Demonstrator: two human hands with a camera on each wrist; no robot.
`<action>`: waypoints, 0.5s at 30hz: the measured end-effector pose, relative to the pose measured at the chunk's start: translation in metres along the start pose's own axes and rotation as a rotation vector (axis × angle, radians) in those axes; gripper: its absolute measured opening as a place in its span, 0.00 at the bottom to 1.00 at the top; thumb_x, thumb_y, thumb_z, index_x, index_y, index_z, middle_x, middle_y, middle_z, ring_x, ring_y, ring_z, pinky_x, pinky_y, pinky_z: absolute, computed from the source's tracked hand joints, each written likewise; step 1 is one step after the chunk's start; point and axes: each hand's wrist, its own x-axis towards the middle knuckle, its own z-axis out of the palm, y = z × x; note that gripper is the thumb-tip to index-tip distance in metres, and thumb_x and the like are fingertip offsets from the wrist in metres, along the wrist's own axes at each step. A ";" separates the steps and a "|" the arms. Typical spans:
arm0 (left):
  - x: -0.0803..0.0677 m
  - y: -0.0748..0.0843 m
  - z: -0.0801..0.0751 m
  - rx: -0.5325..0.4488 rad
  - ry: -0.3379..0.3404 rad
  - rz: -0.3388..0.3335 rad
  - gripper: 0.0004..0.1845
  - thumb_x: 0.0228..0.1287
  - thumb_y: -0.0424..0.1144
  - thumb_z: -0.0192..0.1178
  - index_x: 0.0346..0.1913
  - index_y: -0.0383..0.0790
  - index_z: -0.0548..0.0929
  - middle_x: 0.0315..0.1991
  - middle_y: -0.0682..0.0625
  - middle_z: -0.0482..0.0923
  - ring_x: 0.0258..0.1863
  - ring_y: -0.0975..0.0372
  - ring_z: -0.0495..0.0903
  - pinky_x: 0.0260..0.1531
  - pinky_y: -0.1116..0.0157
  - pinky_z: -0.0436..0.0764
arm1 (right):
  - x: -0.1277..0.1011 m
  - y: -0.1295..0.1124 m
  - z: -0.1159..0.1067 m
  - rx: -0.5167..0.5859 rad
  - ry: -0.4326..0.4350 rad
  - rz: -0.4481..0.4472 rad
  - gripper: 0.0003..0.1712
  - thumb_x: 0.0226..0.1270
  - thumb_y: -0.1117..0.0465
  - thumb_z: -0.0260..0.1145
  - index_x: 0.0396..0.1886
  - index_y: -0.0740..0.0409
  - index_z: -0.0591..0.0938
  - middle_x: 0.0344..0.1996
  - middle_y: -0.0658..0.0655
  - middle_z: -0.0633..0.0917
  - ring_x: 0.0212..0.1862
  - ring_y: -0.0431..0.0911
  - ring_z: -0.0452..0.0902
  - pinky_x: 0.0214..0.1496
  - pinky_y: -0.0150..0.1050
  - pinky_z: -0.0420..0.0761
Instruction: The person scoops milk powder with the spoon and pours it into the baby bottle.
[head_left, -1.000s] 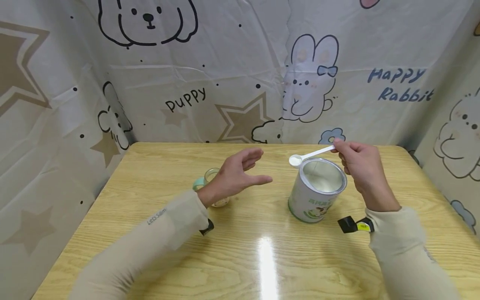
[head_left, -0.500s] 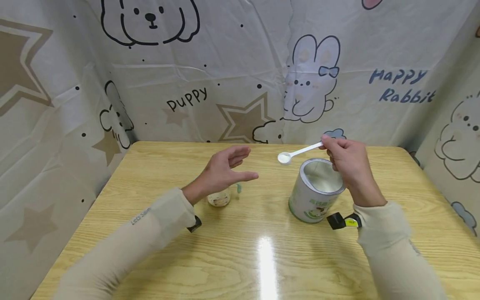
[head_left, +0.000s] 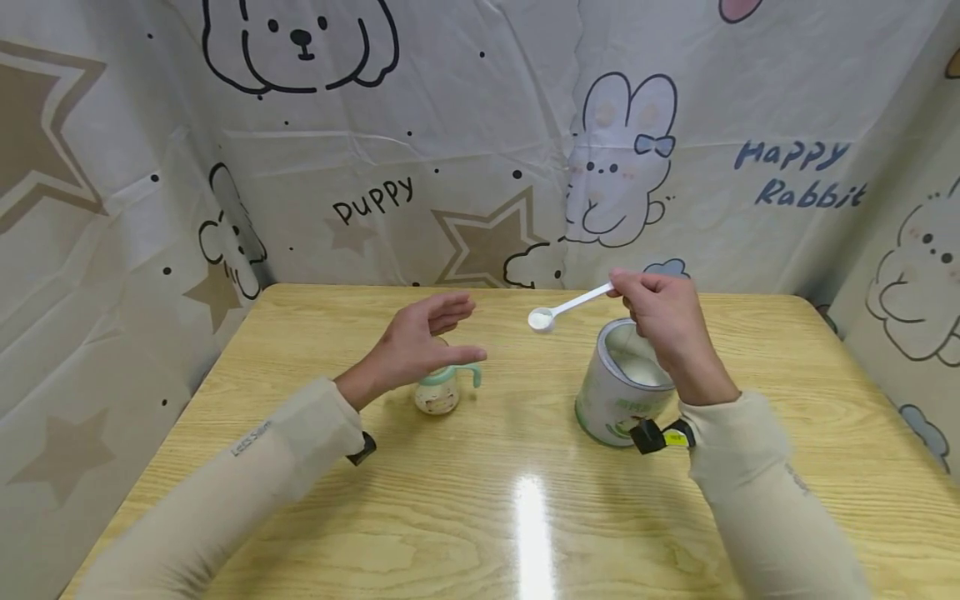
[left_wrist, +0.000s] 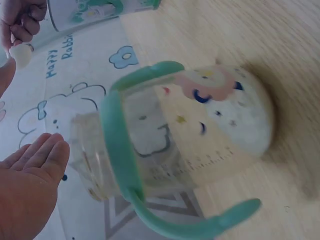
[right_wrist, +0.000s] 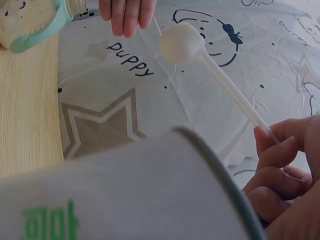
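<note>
My right hand [head_left: 666,327] pinches the end of a white measuring scoop [head_left: 576,302], its bowl filled with white powder and held in the air left of the milk powder can [head_left: 617,400]. That can stands upright with its top off, and pale powder shows inside; my right wrist partly covers it. A clear baby bottle [left_wrist: 200,125] with a mint-green handle ring [left_wrist: 117,145] stands uncapped on the table. My left hand [head_left: 408,343] hovers above and beside the bottle, fingers straight and thumb apart, holding nothing. In the head view it hides much of the bottle's top.
The wooden table [head_left: 450,517] reaches back to a patterned cloth [head_left: 465,125] hung behind it and along both sides. A strip of glare lies on the table's front middle. Black wrist cameras [head_left: 648,436] sit at both cuffs.
My right hand has carried the powder-filled scoop left, from over the can's rim out past it. My left hand has drawn back left, uncovering more of the bottle and its green handle.
</note>
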 end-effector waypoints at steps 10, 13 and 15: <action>-0.010 -0.011 -0.013 0.063 0.030 -0.008 0.44 0.54 0.40 0.77 0.72 0.37 0.67 0.68 0.43 0.72 0.67 0.50 0.71 0.67 0.53 0.71 | 0.001 -0.008 0.020 -0.015 -0.025 -0.012 0.22 0.72 0.46 0.64 0.32 0.61 0.85 0.18 0.46 0.69 0.22 0.39 0.60 0.18 0.30 0.59; -0.013 -0.013 -0.018 0.098 0.031 -0.015 0.45 0.54 0.41 0.77 0.73 0.38 0.67 0.68 0.43 0.72 0.68 0.49 0.69 0.68 0.49 0.69 | 0.000 -0.011 0.025 -0.031 -0.032 -0.009 0.24 0.73 0.45 0.63 0.35 0.64 0.85 0.18 0.46 0.68 0.25 0.41 0.60 0.22 0.32 0.58; -0.016 -0.014 -0.021 0.126 0.026 -0.009 0.45 0.54 0.41 0.78 0.73 0.37 0.66 0.68 0.42 0.71 0.68 0.48 0.69 0.68 0.49 0.69 | -0.001 -0.012 0.029 -0.030 -0.037 -0.007 0.25 0.73 0.45 0.63 0.36 0.65 0.85 0.18 0.46 0.67 0.26 0.42 0.60 0.26 0.34 0.59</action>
